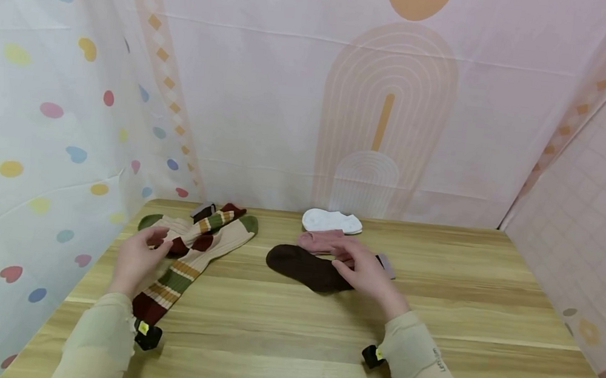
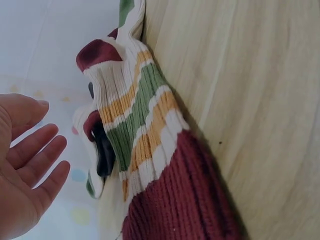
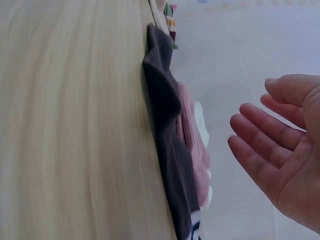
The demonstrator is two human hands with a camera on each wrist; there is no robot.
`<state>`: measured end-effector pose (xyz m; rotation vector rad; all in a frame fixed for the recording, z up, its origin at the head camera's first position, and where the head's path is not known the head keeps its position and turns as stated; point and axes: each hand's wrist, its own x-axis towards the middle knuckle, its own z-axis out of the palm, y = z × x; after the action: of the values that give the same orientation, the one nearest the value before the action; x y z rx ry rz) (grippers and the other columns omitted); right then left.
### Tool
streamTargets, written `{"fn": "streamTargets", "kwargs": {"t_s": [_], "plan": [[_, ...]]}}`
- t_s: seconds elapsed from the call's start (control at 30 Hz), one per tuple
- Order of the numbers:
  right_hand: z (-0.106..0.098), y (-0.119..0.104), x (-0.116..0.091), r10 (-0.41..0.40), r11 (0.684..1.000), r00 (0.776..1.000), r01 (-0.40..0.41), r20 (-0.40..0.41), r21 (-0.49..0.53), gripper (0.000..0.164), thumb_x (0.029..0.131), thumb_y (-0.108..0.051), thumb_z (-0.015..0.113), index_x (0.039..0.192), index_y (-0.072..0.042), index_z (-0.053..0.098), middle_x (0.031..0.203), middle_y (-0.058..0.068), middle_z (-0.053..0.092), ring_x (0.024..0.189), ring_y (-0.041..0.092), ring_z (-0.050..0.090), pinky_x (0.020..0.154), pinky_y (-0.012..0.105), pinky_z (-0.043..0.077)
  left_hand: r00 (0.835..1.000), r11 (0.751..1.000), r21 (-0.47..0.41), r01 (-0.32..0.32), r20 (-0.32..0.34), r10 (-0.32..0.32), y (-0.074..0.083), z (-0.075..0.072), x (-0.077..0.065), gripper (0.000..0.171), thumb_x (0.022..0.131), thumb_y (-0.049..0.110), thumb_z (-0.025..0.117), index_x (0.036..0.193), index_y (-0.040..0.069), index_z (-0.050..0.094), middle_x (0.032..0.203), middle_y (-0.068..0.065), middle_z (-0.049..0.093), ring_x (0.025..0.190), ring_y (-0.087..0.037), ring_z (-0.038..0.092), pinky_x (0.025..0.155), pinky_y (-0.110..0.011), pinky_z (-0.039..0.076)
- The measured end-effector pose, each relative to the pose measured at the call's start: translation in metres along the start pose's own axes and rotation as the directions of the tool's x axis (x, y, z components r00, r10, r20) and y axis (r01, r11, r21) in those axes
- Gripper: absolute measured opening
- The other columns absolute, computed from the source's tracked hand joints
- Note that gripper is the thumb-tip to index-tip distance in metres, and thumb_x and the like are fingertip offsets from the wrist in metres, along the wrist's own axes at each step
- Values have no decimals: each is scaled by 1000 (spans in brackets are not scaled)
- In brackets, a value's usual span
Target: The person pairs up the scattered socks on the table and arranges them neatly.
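My left hand (image 1: 134, 258) hovers over a tangle of socks at the left, its fingers relaxed and holding nothing. A long cream striped sock (image 1: 182, 278) with a maroon cuff and green toe stretches beside it toward the front. Another striped sock (image 1: 217, 222) crosses over the pile. In the left wrist view the ribbed maroon cuff (image 2: 175, 200) lies to the right of the loosely spread fingers (image 2: 42, 155). My right hand (image 1: 363, 274), also empty with fingers relaxed, is above a dark brown sock (image 1: 301, 266). Part of that sock is hidden under the hand.
Behind the brown sock lie a pink sock (image 1: 320, 239) and white low-cut socks (image 1: 330, 221) near the table's back edge. A dark sock with a grey part (image 1: 203, 211) pokes out behind the striped ones. Patterned cloth curtains (image 1: 263, 88) enclose the wooden table (image 1: 459, 326).
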<state>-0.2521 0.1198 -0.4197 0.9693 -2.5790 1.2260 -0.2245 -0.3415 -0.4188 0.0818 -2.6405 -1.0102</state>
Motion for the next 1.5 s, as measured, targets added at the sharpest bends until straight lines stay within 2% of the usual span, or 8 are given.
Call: {"fn": "streamTargets", "kwargs": {"t_s": [0.27, 0.43, 0.57, 0.83, 1.0, 1.17, 1.33, 1.5], "plan": [[13, -6, 5, -17, 992, 1000, 18, -13, 128, 35, 95, 0, 63, 130, 3, 57, 111, 20, 63, 98, 28, 64, 84, 37, 55, 990, 986, -80, 144, 16, -143, -13, -2, 2, 47, 99, 21, 60, 136, -7, 52, 129, -28, 57, 113, -38, 56, 86, -34, 47], [20, -5, 8, -26, 981, 999, 34, -42, 191, 32, 94, 3, 62, 126, 7, 57, 109, 22, 64, 97, 29, 64, 83, 34, 54, 970, 961, -132, 244, 32, -242, -19, -4, 4, 51, 99, 24, 61, 137, -8, 50, 128, -27, 58, 94, -11, 58, 70, -14, 45], [22, -8, 7, -18, 979, 999, 24, -32, 204, 33, 95, 2, 62, 127, 6, 57, 109, 23, 65, 98, 30, 65, 84, 35, 54, 945, 918, -226, 325, 52, -322, -23, -5, 5, 53, 98, 20, 62, 139, -10, 47, 125, -26, 58, 77, 4, 54, 68, -17, 52], [29, -10, 7, -10, 977, 1000, 11, -8, 213, 33, 96, 0, 61, 128, 7, 56, 112, 21, 65, 101, 31, 65, 85, 34, 53, 899, 842, -316, 437, 118, -422, -26, -9, 9, 59, 100, 22, 58, 145, -11, 37, 134, -25, 48, 85, -2, 56, 74, -20, 54], [33, -12, 7, 33, 976, 999, -34, 8, 217, 34, 96, -1, 61, 128, 7, 55, 110, 17, 65, 99, 29, 65, 84, 32, 53, 863, 749, -433, 501, 187, -469, -30, -10, 13, 62, 99, 18, 58, 145, -14, 33, 136, -27, 44, 79, 1, 61, 76, -21, 55], [38, -13, 6, 50, 975, 999, -53, 19, 214, 33, 97, -3, 61, 128, 7, 56, 110, 18, 67, 99, 29, 66, 84, 32, 53, 835, 673, -506, 539, 220, -504, -33, -8, 17, 56, 97, 12, 61, 140, -16, 37, 110, -12, 56, 75, -3, 64, 77, -25, 57], [42, -16, 7, 56, 977, 998, -59, 20, 205, 33, 96, -4, 62, 127, 7, 57, 109, 16, 68, 99, 27, 66, 84, 31, 53, 841, 677, -509, 531, 218, -496, -34, -5, 19, 51, 96, 7, 62, 134, -20, 42, 90, -1, 60, 72, -3, 64, 74, -24, 57], [46, -18, 8, 42, 975, 999, -45, 19, 216, 33, 95, -2, 63, 127, 6, 58, 108, 16, 68, 98, 27, 66, 85, 32, 53, 872, 777, -399, 487, 166, -461, -34, -1, 18, 48, 95, 7, 62, 130, -23, 47, 78, 0, 65, 64, -2, 63, 64, -22, 56]]}}
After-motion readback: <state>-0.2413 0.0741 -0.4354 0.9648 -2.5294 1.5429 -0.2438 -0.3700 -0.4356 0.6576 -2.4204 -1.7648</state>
